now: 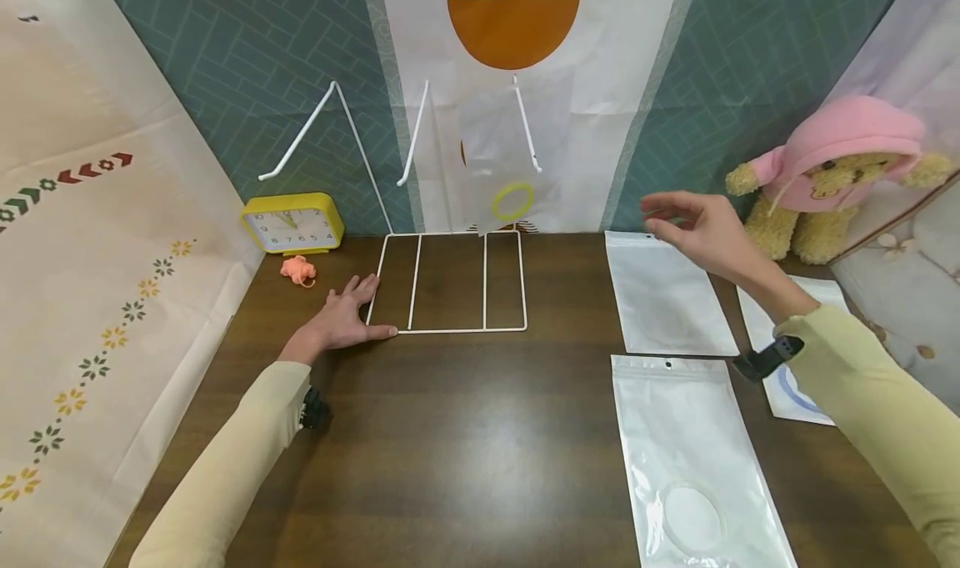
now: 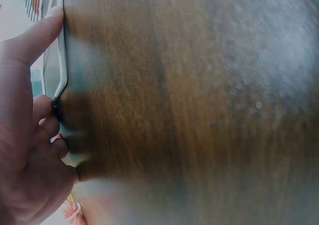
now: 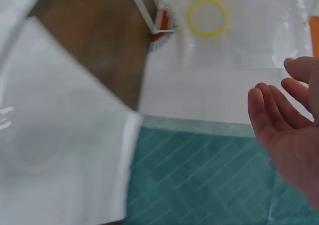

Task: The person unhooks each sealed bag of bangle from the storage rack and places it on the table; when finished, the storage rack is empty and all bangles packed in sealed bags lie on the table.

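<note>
A white wire rack [image 1: 457, 331] with upright hooked prongs [image 1: 415, 130] stands at the back of the brown table. My left hand [image 1: 341, 316] rests at its front left corner, thumb along the front wire and the other fingers spread by the side wire. From the right prong hangs a clear bag [image 3: 259, 40] with a yellow ring [image 1: 495, 204] showing in it. My right hand [image 1: 708, 230] is raised right of the rack, fingers loosely bent, with nothing in it. Below it lies a white pouch [image 1: 663, 301].
A larger pouch [image 1: 682, 426] with a round window lies nearer me, and another pouch [image 1: 776, 301] is partly hidden by the right arm. A yellow clock [image 1: 296, 224] and an orange-pink yarn bundle [image 1: 297, 268] sit at back left. A pink-hooded plush bear [image 1: 832, 168] sits at back right.
</note>
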Demonstrator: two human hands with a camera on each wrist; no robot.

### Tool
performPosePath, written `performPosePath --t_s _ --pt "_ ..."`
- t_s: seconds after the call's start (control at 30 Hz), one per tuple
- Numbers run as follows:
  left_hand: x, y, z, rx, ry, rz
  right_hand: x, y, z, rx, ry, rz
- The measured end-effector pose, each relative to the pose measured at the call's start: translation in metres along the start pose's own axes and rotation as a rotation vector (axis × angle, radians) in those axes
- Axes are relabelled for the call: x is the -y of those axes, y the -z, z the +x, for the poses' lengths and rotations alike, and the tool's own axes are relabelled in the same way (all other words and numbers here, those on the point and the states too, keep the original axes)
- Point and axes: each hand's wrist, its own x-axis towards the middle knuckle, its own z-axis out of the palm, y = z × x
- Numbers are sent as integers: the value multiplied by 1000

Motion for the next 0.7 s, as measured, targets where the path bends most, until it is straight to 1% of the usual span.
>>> performPosePath --t_s 0.1,0.23,0.3,0.37,0.43,0.53,0.7 --pt "1 -1 -1 4 1 -4 10 3 26 12 -51 123" --pt "-1 -2 0 -1 2 -2 20 9 61 -1 -73 275" --pt "-2 -2 0 -6 0 -2 25 11 76 -13 -92 325" --pt "-2 -2 0 -9 0 1 31 12 90 -19 -117 338" --pt "-2 -1 0 -9 3 2 36 12 102 -18 -137 326" --pt "-1 0 -1 -13 8 1 43 10 119 -17 -145 310" --pt "1 0 0 -26 -4 10 53 6 139 -46 -154 318"
